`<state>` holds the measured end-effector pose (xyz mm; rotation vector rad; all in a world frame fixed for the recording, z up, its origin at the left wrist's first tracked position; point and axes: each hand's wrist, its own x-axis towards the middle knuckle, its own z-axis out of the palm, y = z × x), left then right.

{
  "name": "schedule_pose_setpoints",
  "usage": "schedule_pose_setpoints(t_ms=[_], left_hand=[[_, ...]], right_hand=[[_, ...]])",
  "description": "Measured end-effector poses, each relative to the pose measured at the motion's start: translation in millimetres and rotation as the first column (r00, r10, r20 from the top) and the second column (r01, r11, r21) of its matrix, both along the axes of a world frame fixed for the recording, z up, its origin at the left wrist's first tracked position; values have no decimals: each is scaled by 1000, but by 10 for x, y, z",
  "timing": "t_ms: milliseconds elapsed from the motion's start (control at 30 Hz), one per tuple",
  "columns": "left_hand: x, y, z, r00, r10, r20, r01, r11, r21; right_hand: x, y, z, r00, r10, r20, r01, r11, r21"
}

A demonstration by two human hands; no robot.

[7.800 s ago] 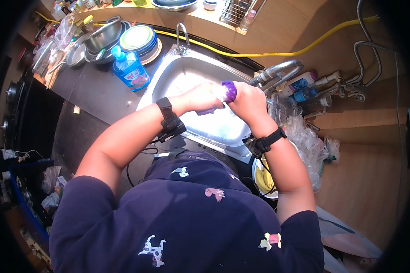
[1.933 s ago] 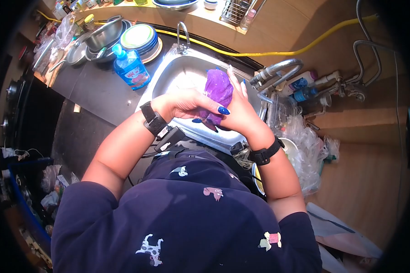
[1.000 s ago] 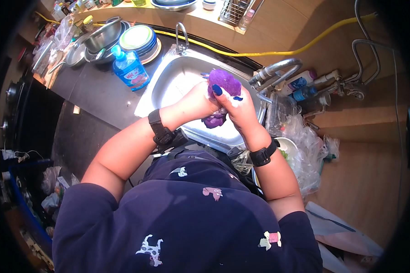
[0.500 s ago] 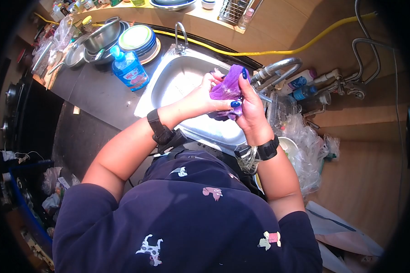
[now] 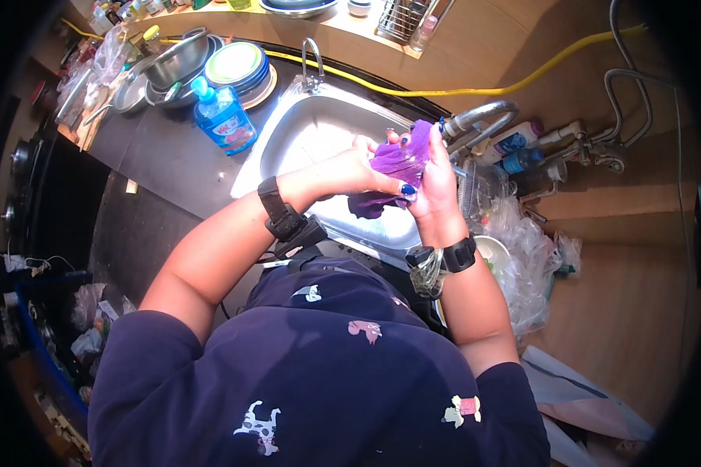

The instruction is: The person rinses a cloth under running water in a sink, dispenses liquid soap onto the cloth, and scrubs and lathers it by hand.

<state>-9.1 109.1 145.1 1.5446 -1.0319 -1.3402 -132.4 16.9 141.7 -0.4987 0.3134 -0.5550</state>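
A purple cloth [image 5: 401,162] is bunched between my two hands above the sink, with whitish suds or wet marks on it. My left hand [image 5: 357,173] grips it from the left, the thumb pressed across its lower front. At its right side my right hand [image 5: 436,183] holds the cloth, palm turned inward and fingers partly hidden behind it. A darker fold of the cloth hangs below my left hand. Underneath lies the steel sink [image 5: 284,144], brightly sunlit.
A blue dish soap bottle [image 5: 224,117] stands left of the sink, near stacked plates [image 5: 237,66] and metal pans [image 5: 177,66]. A small tap [image 5: 311,62] rises at the sink's back corner. Plastic bags [image 5: 514,241] and a curved steel pipe [image 5: 483,113] are on the right.
My hands and the cloth have shifted slightly right. The cloth is refolded, with more of its dark lower fold showing, and my right thumb has moved more upright.
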Motion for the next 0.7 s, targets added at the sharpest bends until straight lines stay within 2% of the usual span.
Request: schedule_pose_setpoints(t_ms=[33, 100, 133, 167, 267, 333, 533, 633, 667, 700], left_hand=[[-20, 19, 98, 1000, -5, 25, 5, 1000, 10], [-45, 51, 263, 993, -66, 102, 67, 998, -6], [-43, 46, 251, 991, -110, 78, 113, 993, -29], [-40, 32, 223, 986, -156, 56, 159, 986, -53], [-38, 23, 99, 974, -207, 91, 212, 976, -52], [-38, 40, 141, 967, -236, 92, 236, 972, 16], [-28, 16, 30, 960, -274, 52, 271, 961, 52], [-13, 32, 114, 980, -200, -7, 199, 975, 101], [0, 47, 154, 970, -157, -187, 176, 981, 87], [20, 64, 146, 952, -128, -278, 144, 989, 38]], right_hand=[[12, 20, 76, 998, -49, -49, 49, 999, 14], [8, -16, 50, 1000, -11, 5, 11, 1000, -15], [12, -15, 70, 999, 8, 32, -7, 1000, -30], [10, 22, 105, 995, -57, -79, 54, 998, -36], [23, -1, 51, 979, -125, -163, 127, 992, 1], [14, -18, 7, 987, -105, -120, 104, 994, -19], [-20, -65, -48, 987, -124, -102, 120, 992, -47], [18, -23, 65, 967, -199, -157, 195, 980, -39], [33, -11, 108, 953, -237, -190, 233, 972, -41], [24, -24, 105, 968, -191, -164, 187, 982, -36]])
